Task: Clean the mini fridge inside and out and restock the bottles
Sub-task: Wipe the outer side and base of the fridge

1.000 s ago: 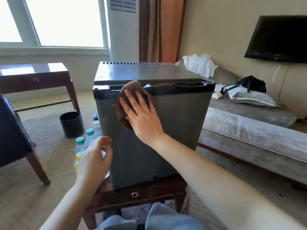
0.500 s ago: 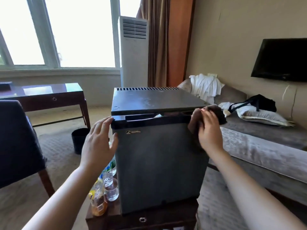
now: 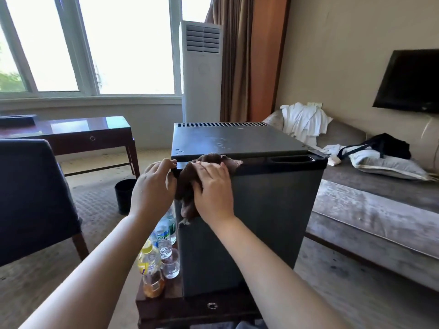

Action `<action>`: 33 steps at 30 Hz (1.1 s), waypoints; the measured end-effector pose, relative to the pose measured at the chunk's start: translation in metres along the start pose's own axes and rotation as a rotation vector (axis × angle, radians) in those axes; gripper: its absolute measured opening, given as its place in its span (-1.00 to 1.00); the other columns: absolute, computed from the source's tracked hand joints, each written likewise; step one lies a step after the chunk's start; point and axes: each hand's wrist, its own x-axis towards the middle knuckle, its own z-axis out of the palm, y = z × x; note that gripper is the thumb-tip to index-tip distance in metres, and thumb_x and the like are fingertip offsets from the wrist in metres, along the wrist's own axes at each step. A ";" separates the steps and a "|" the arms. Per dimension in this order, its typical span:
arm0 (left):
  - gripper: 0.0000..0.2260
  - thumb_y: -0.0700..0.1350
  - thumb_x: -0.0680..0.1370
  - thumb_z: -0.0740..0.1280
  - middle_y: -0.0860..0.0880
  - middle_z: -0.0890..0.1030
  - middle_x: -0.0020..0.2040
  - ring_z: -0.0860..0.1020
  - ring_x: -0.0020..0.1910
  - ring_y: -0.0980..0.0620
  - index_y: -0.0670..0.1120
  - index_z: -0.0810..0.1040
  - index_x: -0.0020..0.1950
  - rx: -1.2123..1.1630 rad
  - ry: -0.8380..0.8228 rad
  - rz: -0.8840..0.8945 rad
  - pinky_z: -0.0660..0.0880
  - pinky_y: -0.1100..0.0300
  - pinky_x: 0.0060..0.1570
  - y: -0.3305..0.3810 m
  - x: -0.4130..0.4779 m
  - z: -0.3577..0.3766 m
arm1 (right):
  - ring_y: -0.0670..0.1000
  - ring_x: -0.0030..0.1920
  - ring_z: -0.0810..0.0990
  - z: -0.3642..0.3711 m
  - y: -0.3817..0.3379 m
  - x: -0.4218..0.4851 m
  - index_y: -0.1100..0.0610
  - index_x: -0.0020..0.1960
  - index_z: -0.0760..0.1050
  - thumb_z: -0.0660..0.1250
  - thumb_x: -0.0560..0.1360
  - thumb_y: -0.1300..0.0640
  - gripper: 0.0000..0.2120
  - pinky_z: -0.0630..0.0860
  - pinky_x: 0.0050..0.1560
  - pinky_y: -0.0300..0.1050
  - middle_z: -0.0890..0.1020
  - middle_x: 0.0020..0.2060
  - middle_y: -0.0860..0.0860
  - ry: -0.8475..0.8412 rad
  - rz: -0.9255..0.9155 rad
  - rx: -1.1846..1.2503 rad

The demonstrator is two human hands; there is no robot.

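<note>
Left hand (image 3: 154, 186) clamps a corner of the dark grey boxy mini fridge (image 3: 273, 222), right hand (image 3: 213, 189) flat on the brown fuzzy cloth (image 3: 186, 188), and a hard shove could topple those plastic bottles (image 3: 152, 260) alongside.

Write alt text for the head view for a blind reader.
A person's right hand presses a brown cloth against the top front edge of a grey mini fridge, while the left hand grips its corner. Bottles stand beside it.
</note>
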 end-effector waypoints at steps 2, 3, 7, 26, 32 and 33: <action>-0.86 -0.25 0.54 0.25 -0.11 0.63 0.06 0.54 0.09 -0.15 -0.15 0.53 0.07 0.029 -0.033 -0.011 0.44 0.01 -0.05 0.003 0.002 -0.004 | 0.08 0.11 0.48 -0.010 0.008 0.004 0.14 0.18 0.56 0.17 0.52 0.08 -0.68 0.29 0.33 -0.04 0.61 0.06 0.02 -0.037 -0.047 -0.047; -0.84 -0.26 0.54 0.24 -0.13 0.63 0.07 0.53 0.10 -0.16 -0.15 0.53 0.08 0.046 -0.045 -0.014 0.44 0.01 -0.03 0.005 0.003 -0.007 | 0.09 0.06 0.49 -0.014 0.009 0.008 0.13 0.14 0.58 0.15 0.53 0.05 -0.68 0.31 0.26 -0.06 0.62 0.02 0.02 -0.060 -0.057 -0.072; -0.83 -0.31 0.52 0.20 -0.11 0.61 0.08 0.53 0.06 -0.19 -0.18 0.51 0.06 0.034 -0.047 -0.019 0.40 0.02 -0.08 0.019 -0.006 -0.018 | 0.12 -0.03 0.50 -0.029 -0.003 0.007 0.13 0.04 0.59 0.22 0.52 0.07 -0.77 0.31 0.12 -0.06 0.60 -0.08 0.04 -0.080 -0.006 -0.075; -0.70 -0.31 0.43 0.16 0.00 0.63 -0.05 0.46 0.01 -0.01 -0.13 0.65 -0.03 -0.305 -0.019 0.347 0.35 0.28 0.01 0.159 -0.136 -0.093 | 0.03 0.47 0.28 -0.207 -0.019 -0.154 -0.03 0.44 0.31 0.16 0.57 0.18 -0.55 0.17 0.49 0.04 0.36 0.45 0.03 -0.015 0.119 0.405; -0.64 -0.36 0.42 0.15 0.14 0.61 -0.06 0.53 0.06 0.05 -0.10 0.69 -0.03 -0.540 -0.141 0.356 0.45 0.17 0.13 0.203 -0.148 -0.086 | 0.15 0.55 -0.04 -0.212 -0.040 -0.215 0.13 0.54 0.10 0.09 0.61 0.14 -0.48 -0.02 0.54 0.03 0.03 0.55 0.04 0.135 -0.064 -0.059; -0.62 -0.37 0.44 0.15 0.14 0.62 -0.03 0.53 0.10 0.08 -0.07 0.69 0.00 -0.591 -0.180 0.335 0.45 0.19 0.18 0.210 -0.150 -0.084 | 0.23 0.54 -0.06 -0.204 -0.031 -0.231 0.11 0.54 0.09 0.11 0.60 0.13 -0.48 0.02 0.52 0.10 0.02 0.55 0.05 0.138 -0.100 -0.192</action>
